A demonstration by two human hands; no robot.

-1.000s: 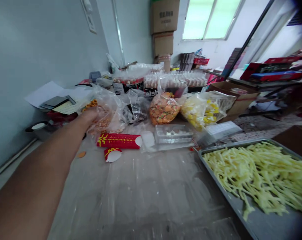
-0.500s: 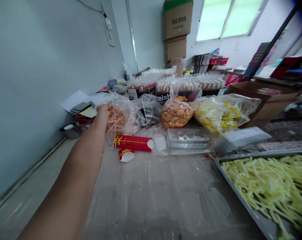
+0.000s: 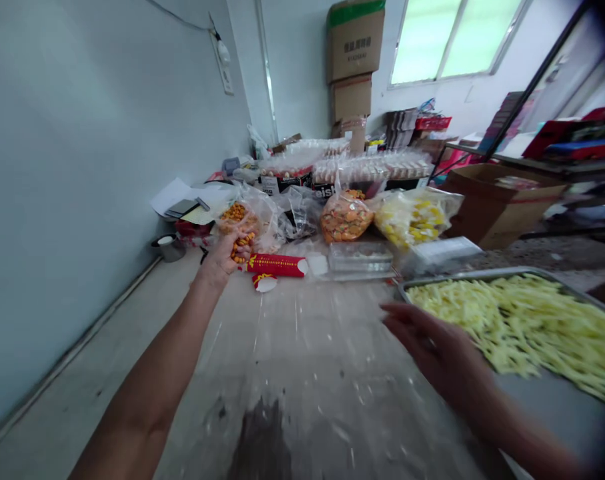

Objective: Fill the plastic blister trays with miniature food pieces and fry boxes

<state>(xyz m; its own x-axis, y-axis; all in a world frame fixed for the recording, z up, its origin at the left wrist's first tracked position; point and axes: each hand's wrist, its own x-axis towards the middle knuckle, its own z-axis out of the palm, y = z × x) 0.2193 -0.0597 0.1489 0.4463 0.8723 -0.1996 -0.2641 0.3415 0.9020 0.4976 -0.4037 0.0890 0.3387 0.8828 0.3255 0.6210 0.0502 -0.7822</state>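
My left hand (image 3: 223, 257) is closed around a handful of small orange pieces (image 3: 243, 247), just in front of an open clear plastic bag of similar orange pieces (image 3: 233, 213). Right beside that hand lies a red stack of fry cartons (image 3: 279, 265) with yellow markings. A single red and white fry carton (image 3: 265, 283) rests nearer to me. My right hand (image 3: 432, 340), smeared by motion, hovers over the table with its fingers stretched out and nothing visible in them. Close to it is a metal tray (image 3: 542, 393) of pale yellow fry-shaped strips (image 3: 522, 320).
Behind the cartons stand a bag of orange discs (image 3: 346, 219), a bag of yellow pieces (image 3: 415, 217) and clear plastic boxes (image 3: 359, 257). A grey cup (image 3: 171, 250) and papers (image 3: 175, 195) sit by the left wall. An open cardboard box (image 3: 502, 207) is at the right.
My left hand has come out of the bag, toward me and to the right, with orange pieces in it. My right hand has entered the view from the right.
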